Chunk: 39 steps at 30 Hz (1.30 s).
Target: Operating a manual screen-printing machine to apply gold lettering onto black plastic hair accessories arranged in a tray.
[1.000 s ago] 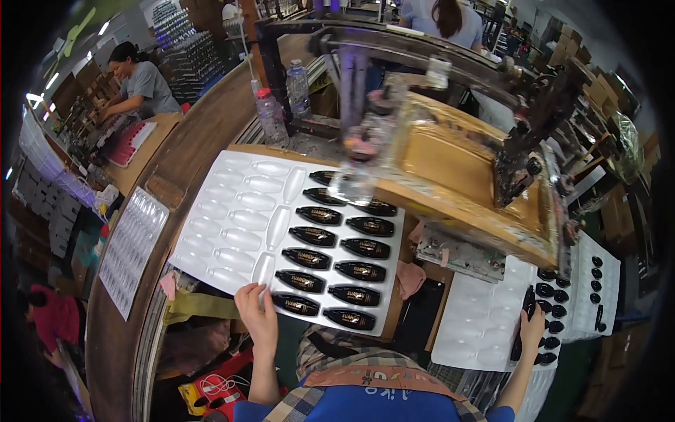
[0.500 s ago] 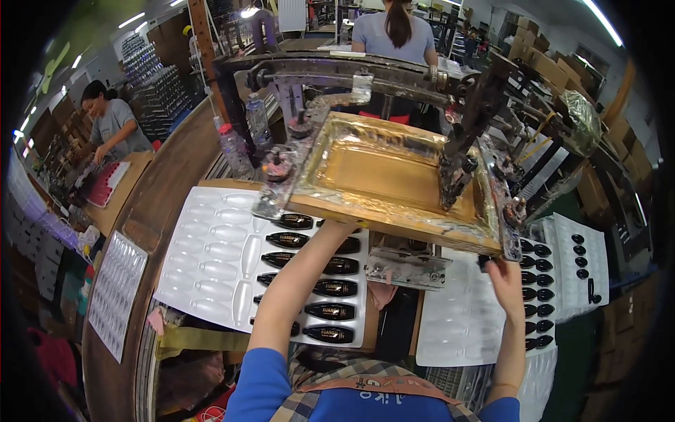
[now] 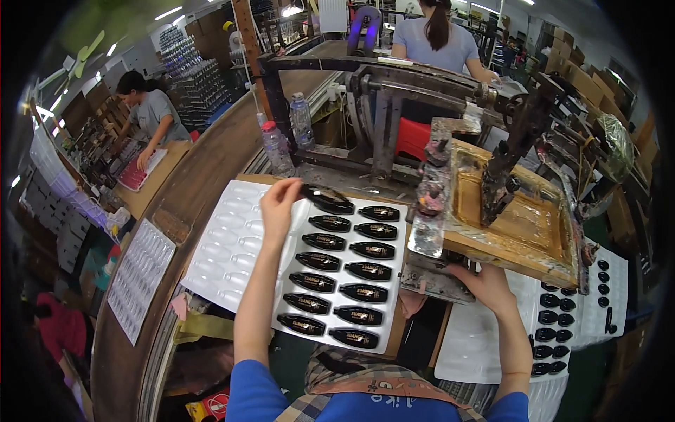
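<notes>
A black oval piece (image 3: 327, 200) is pinched in my left hand (image 3: 281, 200) over the back of a white moulded tray (image 3: 228, 239), whose right half holds rows of glossy black pieces (image 3: 313, 281) with gold print. My right hand (image 3: 485, 285) reaches under the wooden screen frame (image 3: 524, 250) to the stained metal jig (image 3: 422, 281); its thumb points left and the other fingers are mostly hidden. On the right, a second white tray (image 3: 464, 344) bears smaller black pieces (image 3: 548, 316).
The press's metal frame (image 3: 380, 126) stands behind the trays, beside two plastic bottles (image 3: 278, 151). A clear tray (image 3: 140, 281) lies on the curved wooden ledge (image 3: 176, 197) at left. Co-workers (image 3: 151, 112) work at the back left and back centre (image 3: 436, 42); another person shows at lower left (image 3: 56, 323).
My left hand has risen from the tray's front, via beneath the frame, to its back, now with a piece. My right hand moved from the right tray to the jig. The frame swung left, then right.
</notes>
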Available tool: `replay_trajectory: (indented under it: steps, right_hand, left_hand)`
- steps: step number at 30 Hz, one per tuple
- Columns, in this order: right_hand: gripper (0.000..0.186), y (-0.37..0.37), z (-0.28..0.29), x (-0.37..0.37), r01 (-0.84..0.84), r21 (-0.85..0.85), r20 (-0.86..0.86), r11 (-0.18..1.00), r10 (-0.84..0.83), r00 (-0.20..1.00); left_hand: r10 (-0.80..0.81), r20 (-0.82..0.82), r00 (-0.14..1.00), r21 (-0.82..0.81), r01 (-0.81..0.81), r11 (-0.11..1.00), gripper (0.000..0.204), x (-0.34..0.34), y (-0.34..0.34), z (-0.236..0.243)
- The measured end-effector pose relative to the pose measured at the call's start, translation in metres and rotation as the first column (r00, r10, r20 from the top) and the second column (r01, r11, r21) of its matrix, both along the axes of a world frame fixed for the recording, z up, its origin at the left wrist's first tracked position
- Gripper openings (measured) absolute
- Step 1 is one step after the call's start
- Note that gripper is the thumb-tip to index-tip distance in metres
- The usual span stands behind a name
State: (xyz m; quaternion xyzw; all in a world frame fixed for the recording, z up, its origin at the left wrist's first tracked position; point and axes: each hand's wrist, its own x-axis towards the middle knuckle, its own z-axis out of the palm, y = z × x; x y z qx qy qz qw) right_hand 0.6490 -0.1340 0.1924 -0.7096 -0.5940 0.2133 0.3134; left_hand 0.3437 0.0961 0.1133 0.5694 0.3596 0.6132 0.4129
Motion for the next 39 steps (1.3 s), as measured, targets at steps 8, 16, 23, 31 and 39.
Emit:
replay_trajectory:
  steps: [8, 16, 23, 31, 39]
  right_hand:
    - [0.036, -0.076, -0.044, 0.077, 0.215, 0.264, 0.077, 0.94, -0.243, 0.967]
    - [0.041, -0.166, -0.064, 0.097, 0.494, 0.156, 0.126, 0.856, -0.513, 0.849]
    - [0.047, -0.241, -0.084, 0.119, 0.725, -0.301, 0.649, 0.619, -0.424, 0.632]
    - [0.046, -0.269, -0.116, 0.122, 0.714, -0.144, 0.547, 0.685, -0.546, 0.634]
    - [0.039, -0.238, -0.076, 0.102, 0.712, -0.025, 0.252, 0.701, -0.685, 0.683]
  left_hand:
    - [0.369, -0.208, 0.906, 0.026, -0.372, 0.928, 0.014, -0.049, 0.022, -0.071]
    - [0.545, -0.428, 0.721, 0.294, -0.459, 0.839, 0.015, -0.024, 0.015, -0.101]
    - [0.3, -0.676, 0.673, 0.175, -0.248, 0.953, 0.027, -0.026, 0.0, -0.106]
    - [0.449, -0.731, 0.514, 0.388, -0.229, 0.893, 0.03, -0.019, -0.01, -0.072]
    - [-0.078, -0.699, 0.711, 0.387, 0.468, 0.795, 0.028, 0.117, -0.051, -0.001]
